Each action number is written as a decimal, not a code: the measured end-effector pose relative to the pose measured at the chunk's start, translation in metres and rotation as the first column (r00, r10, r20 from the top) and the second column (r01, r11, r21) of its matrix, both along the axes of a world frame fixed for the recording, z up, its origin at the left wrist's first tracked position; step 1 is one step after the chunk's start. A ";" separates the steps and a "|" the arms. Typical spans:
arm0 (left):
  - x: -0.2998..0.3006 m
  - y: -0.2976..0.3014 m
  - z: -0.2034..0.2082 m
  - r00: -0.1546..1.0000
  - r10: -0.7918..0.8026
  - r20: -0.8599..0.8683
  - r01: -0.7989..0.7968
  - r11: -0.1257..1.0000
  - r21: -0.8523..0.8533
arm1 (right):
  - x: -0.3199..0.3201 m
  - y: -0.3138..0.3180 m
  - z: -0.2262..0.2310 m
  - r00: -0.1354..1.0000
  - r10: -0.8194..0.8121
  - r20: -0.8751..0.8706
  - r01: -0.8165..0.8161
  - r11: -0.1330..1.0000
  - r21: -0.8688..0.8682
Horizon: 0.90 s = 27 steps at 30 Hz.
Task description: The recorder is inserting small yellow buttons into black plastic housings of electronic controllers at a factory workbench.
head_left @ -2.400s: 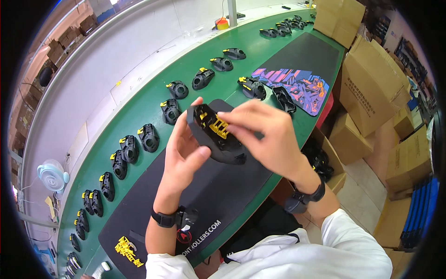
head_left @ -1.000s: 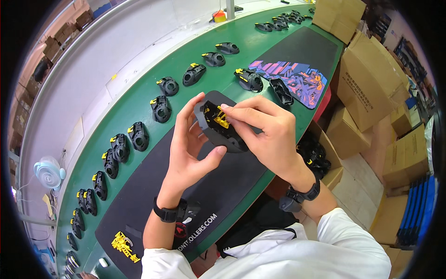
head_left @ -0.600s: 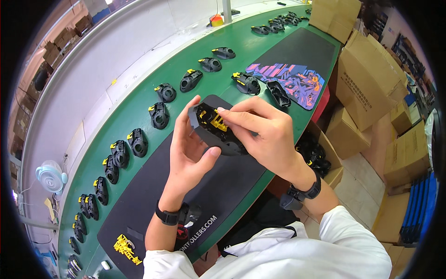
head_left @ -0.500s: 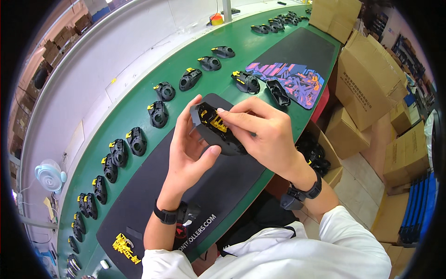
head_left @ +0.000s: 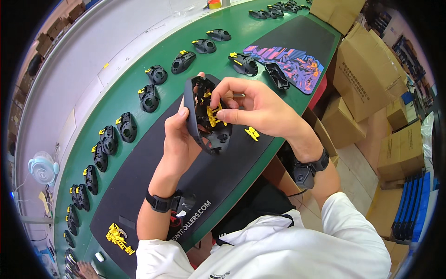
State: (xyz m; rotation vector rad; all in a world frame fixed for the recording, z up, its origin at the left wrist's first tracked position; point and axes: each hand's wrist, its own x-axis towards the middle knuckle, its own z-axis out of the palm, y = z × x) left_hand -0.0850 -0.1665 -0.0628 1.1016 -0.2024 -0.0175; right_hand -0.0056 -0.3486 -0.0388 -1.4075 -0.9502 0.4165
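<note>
My left hand (head_left: 175,132) is closed around a black plastic mouse shell (head_left: 194,114), tilted up so its hollow inside shows. Inside sits a yellow plastic part (head_left: 212,116) with thin bars. The thumb and fingers of my right hand (head_left: 246,104) are bent together at this part, pinching its edge; the fingertips partly hide the contact. A small loose yellow piece (head_left: 252,134) lies on the dark mat (head_left: 153,186) below my right hand. Farther left on the mat rests a cluster of yellow plastic pieces (head_left: 120,239).
Black shells with yellow parts, such as this one (head_left: 126,127), line the green table (head_left: 69,158). An open black shell (head_left: 277,76) lies by a patterned mat (head_left: 297,69). Cardboard boxes (head_left: 371,79) stand at right. Another person's hand (head_left: 87,269) shows at lower left.
The shell has turned more upright, exposing its inside. My right hand has shifted over the yellow part. The loose yellow piece now shows on the mat, and another person's hand has appeared at lower left.
</note>
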 end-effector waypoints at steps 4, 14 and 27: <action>0.000 0.004 -0.004 1.000 -0.009 -0.023 0.009 1.000 0.003 | -0.001 0.002 0.000 0.999 -0.021 -0.037 0.019 0.999 -0.036; 0.000 0.007 -0.005 0.993 -0.002 -0.116 -0.004 0.999 -0.050 | -0.003 0.008 -0.004 0.999 -0.031 -0.038 0.027 0.996 -0.089; 0.011 0.021 -0.024 0.840 -0.376 -0.391 0.141 0.847 -0.512 | -0.007 -0.004 -0.026 0.536 -0.112 0.837 0.157 0.987 0.031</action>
